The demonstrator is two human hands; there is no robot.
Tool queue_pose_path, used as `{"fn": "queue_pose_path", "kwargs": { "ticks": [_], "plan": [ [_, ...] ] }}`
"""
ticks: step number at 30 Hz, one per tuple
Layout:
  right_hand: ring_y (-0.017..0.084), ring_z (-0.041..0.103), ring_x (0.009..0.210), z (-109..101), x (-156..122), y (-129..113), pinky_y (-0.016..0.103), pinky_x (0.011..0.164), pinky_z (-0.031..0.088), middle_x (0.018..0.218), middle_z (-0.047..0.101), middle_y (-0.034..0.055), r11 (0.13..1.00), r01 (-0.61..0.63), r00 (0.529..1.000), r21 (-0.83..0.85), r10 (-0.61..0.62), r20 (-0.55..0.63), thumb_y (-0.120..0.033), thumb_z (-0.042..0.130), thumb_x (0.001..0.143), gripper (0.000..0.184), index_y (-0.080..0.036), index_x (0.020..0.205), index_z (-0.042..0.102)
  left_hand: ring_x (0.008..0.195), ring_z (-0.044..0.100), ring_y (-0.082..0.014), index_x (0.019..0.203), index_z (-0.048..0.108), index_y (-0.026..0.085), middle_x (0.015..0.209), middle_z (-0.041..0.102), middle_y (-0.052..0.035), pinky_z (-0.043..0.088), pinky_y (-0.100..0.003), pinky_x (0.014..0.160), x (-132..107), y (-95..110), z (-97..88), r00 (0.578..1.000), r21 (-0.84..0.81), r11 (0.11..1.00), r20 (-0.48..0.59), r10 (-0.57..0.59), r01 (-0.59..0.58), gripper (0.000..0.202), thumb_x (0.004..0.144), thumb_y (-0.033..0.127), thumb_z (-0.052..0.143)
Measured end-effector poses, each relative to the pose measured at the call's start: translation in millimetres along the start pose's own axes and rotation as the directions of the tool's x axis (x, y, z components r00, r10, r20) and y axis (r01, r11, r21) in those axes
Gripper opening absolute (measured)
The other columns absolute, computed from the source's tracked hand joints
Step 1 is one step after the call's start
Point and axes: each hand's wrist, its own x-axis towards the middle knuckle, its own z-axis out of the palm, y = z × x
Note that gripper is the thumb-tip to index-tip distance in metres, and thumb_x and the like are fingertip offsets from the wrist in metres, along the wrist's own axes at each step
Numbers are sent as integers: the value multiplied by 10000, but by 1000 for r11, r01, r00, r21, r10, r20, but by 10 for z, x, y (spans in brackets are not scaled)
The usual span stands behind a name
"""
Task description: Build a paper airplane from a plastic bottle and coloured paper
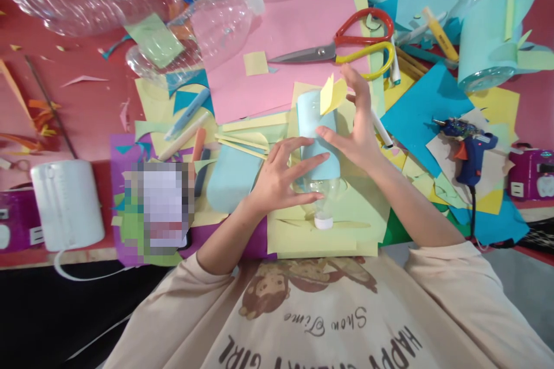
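Note:
A small clear plastic bottle with a light blue paper wrap (318,121) lies in front of me, its white cap (324,222) pointing toward my body. A folded yellow paper piece (332,97) stands up at the wrap's far end. My left hand (288,176) comes from the left, fingers spread and resting lightly across the bottle. On the other side, my right hand (357,127) has its thumb against the blue wrap and its fingers apart beside the yellow piece. Pale yellow paper sheets (363,207) lie under the bottle.
Scissors with red and yellow handles (333,53) lie on a pink sheet (277,17) beyond the bottle. A blue glue gun (471,155) is at right. Clear plastic bottles (220,23) lie at the back left. A white appliance (67,204) and a blurred phone-like object (162,202) are at left.

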Motion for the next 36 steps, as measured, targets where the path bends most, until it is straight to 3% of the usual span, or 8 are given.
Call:
{"fn": "queue_pose_path", "kwargs": {
  "ticks": [3,6,11,15,19,26,31,36],
  "plan": [
    [208,266,1473,9,-87,1,416,1141,392,1614,203,-90,996,20,997,-90,-26,-72,-455,451,914,727,-427,1498,18,1125,556,-269,1279,601,239,1236,556,-142,462,-409,932,9,5,2,1000,3,1000,-24,14,-14,610,821,640,573],
    [224,203,1498,-38,-90,-21,427,1178,325,1615,214,-26,980,90,989,-177,-109,-104,-368,474,898,660,-363,1479,162,1115,564,-262,1266,607,234,1225,561,-145,460,-401,927,18,11,4,999,23,1000,-33,21,-21,611,823,653,561],
    [244,291,1459,-54,-57,-12,483,1130,382,1562,294,38,984,120,983,-134,-137,-121,-392,461,900,363,-349,1257,413,1113,565,-272,1273,606,246,1227,570,-143,453,-408,923,12,6,5,1000,24,1000,-22,18,-17,620,814,662,567],
    [234,359,1423,-50,-63,-6,502,1113,406,1512,371,64,981,161,964,-103,-179,-196,-317,400,931,203,-329,1121,469,1104,571,-273,1284,599,254,1231,570,-141,452,-411,926,4,5,0,1000,45,999,-5,11,-11,640,813,684,545],
    [223,376,1415,-42,-52,-7,527,1114,399,1486,421,36,983,23,987,-182,-51,-150,-225,324,947,271,-354,1116,493,1110,565,-270,1292,591,254,1234,566,-136,459,-413,928,12,16,-1,1000,36,999,-12,11,-11,627,822,666,550],
    [226,423,1374,34,-27,24,502,1107,407,1417,518,57,962,226,954,-154,-251,-163,-202,376,940,247,-302,1079,554,1125,558,-272,1288,594,245,1229,562,-138,462,-415,939,20,17,-3,999,13,1000,-24,21,-21,609,830,645,557],
    [203,436,1367,29,-48,-14,482,1104,417,1416,520,48,961,157,975,-226,-188,-120,-223,376,954,228,-323,1073,542,1134,549,-271,1290,591,239,1246,547,-140,457,-416,950,15,13,-2,1000,1,1000,-18,21,-21,606,825,628,580],
    [207,432,1356,58,-54,43,461,1111,403,1393,526,90,956,228,955,-185,-256,-147,-229,400,953,222,-278,1104,555,1142,539,-291,1280,603,204,1250,535,-157,442,-435,963,24,17,-6,999,-47,999,-24,25,-26,582,855,598,548]
  ]
}}
